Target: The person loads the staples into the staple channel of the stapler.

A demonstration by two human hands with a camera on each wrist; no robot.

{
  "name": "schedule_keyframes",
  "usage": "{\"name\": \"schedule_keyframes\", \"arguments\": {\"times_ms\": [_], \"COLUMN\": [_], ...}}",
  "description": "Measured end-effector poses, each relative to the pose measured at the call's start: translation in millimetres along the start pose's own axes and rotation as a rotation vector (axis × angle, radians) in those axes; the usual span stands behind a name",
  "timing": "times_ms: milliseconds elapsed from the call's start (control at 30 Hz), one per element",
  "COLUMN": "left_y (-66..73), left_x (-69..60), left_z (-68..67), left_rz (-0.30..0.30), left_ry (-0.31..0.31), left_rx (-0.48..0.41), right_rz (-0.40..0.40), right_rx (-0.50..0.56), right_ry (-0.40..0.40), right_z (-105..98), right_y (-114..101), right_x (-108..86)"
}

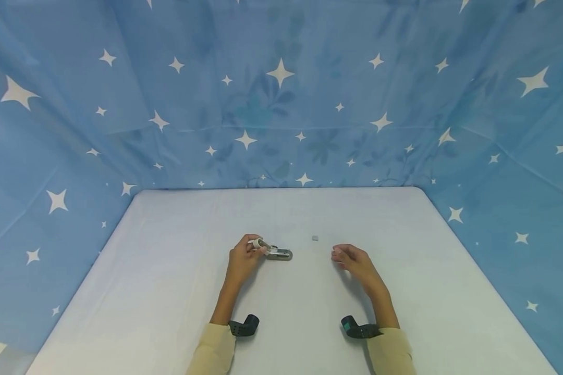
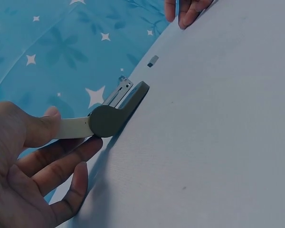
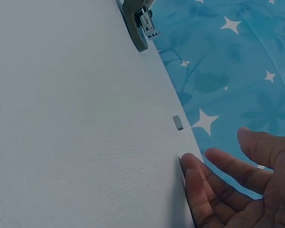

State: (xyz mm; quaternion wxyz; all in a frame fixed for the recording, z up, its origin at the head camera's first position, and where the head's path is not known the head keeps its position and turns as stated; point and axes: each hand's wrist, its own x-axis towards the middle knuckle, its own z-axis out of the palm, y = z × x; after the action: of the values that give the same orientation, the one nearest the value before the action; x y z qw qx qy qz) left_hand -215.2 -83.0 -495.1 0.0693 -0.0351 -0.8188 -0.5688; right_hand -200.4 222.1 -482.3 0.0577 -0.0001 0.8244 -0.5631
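left hand [image 1: 241,260]: thumb and fingers pinch pale cover [image 2: 76,128] of opened stapler [image 1: 279,253] | stapler: midway between desk's [image 1: 178,302] left and right edges, metal magazine [image 2: 118,94] raised off base [image 2: 133,101] | right hand [image 1: 359,265]: fingers relaxed, loosely bent, near grey block [image 1: 315,238] | block: on desk, nearer far edge than stapler

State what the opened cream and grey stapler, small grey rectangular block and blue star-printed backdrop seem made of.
Cream and grey stapler: body probably matt plastic, given soft, even shading; silver channel apparently polished metal, from its glints.
Small grey block: possibly dull metal, by its grey tone; too small to confirm.
Blue star-printed backdrop: likely matt fabric, from its creases.
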Motion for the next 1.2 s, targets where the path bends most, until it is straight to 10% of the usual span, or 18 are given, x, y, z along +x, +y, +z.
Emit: {"name": "schedule_keyframes", "arguments": {"times_ms": [967,1200], "left_y": [-4.1,-7.9], "left_x": [-1.8,-1.6], "left_z": [-3.9,0.0], "left_rz": [0.099,0.043], "left_ry": [-0.072,-0.079], "left_rx": [0.064,0.061], "right_rz": [-0.009,-0.034], "right_rx": [-0.174,-0.167], "right_ry": [0.068,0.060], "right_z": [13.7,17.1], "right_y": [-2.7,-2.1], "right_x": [5.5,15.6]}}
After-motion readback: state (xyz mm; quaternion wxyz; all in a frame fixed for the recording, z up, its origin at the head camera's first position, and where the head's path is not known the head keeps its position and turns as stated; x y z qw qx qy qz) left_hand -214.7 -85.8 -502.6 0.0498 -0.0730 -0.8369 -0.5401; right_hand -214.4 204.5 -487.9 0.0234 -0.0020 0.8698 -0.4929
